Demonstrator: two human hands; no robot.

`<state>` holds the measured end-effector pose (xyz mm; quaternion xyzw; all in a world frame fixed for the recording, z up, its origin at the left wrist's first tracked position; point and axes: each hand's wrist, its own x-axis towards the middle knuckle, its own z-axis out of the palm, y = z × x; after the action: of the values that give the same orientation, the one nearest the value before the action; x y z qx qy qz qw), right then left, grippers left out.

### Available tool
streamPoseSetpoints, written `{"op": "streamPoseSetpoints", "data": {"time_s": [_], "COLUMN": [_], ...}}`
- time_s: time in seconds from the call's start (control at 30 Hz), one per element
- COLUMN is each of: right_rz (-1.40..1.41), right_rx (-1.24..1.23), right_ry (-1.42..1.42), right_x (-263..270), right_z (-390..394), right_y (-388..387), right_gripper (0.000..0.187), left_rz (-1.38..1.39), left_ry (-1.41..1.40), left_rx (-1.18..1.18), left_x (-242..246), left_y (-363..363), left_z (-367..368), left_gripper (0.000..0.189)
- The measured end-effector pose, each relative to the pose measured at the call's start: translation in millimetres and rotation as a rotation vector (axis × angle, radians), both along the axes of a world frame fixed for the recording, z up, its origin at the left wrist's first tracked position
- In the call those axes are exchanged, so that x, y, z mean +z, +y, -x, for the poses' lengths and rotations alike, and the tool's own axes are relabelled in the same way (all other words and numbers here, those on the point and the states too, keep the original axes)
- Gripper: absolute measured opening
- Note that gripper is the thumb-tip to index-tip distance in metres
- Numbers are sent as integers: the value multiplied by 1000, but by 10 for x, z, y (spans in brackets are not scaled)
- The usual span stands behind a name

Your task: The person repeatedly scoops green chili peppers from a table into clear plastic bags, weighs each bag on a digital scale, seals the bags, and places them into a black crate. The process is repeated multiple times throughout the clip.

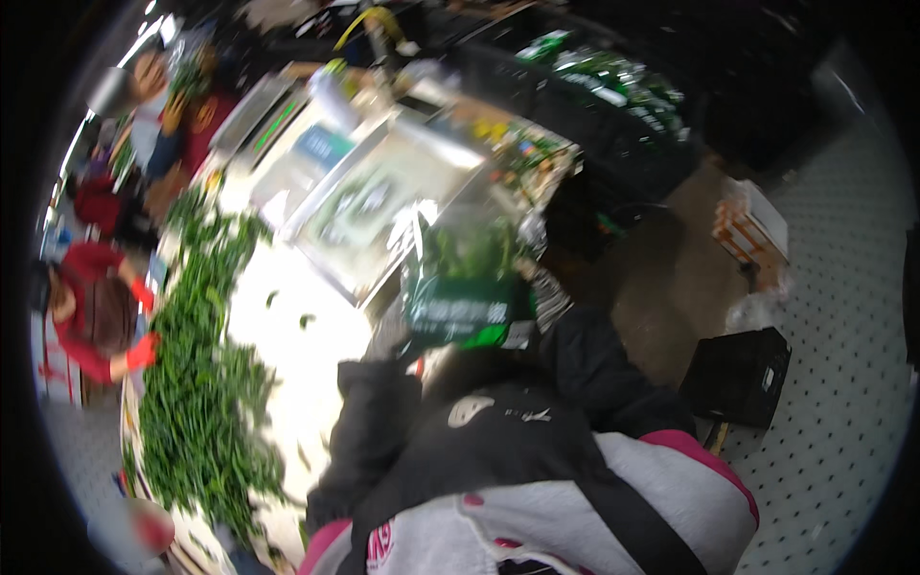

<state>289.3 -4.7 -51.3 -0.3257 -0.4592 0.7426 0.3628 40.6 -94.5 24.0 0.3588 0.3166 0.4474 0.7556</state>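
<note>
In front of my apron is a clear plastic bag (467, 287) of leafy green vegetables, with a dark green printed band that bears writing. My right hand (550, 291), in a grey striped glove, holds the bag's right side. At its left edge is my left hand (388, 323), a blurred grey shape whose fingers are hard to make out; it also seems to grip the bag. Just beyond the bag lies a white-rimmed tray or scale top (388, 201). A long heap of loose green leafy vegetables (208, 381) covers the left part of the white table (295, 316).
Across the table, a person in red gloves (144, 352) touches the heap. More people stand farther back. A device with a green lit display (273, 126) stands at the far left. Packed green bags (618, 79) fill a dark container. A black crate (737, 377) sits on the right.
</note>
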Motion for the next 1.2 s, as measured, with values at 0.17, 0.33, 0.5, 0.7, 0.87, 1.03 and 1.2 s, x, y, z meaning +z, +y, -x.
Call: {"op": "streamPoseSetpoints", "data": {"time_s": [0.17, 0.33, 0.5, 0.7, 0.87, 1.03, 1.2], "right_rz": [16, -21, -229, -725, -1038, -991, -1058], "right_rx": [-52, -143, -312, -599, -787, -765, -795], "right_ry": [-61, -119, -248, -573, -1037, -1558, -1805], "right_x": [-24, 152, 695, 1640, 2010, 1668, 1242], "right_z": [-184, -491, -1007, -1639, -1639, -1391, -1230], "right_y": [46, 258, 743, 2016, 3543, 4431, 4747], "right_gripper": [46, 49, 52, 55, 58, 61, 64], "left_rz": [51, -43, 21, 15, 149, 277, 302], "left_ry": [-69, 49, -388, -339, -309, -218, -159], "left_rx": [-49, 23, -10, 21, 154, 373, 520], "left_x": [167, 320, 349, 63, -188, -199, -125], "left_y": [114, 400, 772, 819, 527, 291, 228], "left_z": [-258, -640, -991, -868, -855, -885, -863], "left_gripper": [74, 71, 68, 63, 54, 55, 59]}}
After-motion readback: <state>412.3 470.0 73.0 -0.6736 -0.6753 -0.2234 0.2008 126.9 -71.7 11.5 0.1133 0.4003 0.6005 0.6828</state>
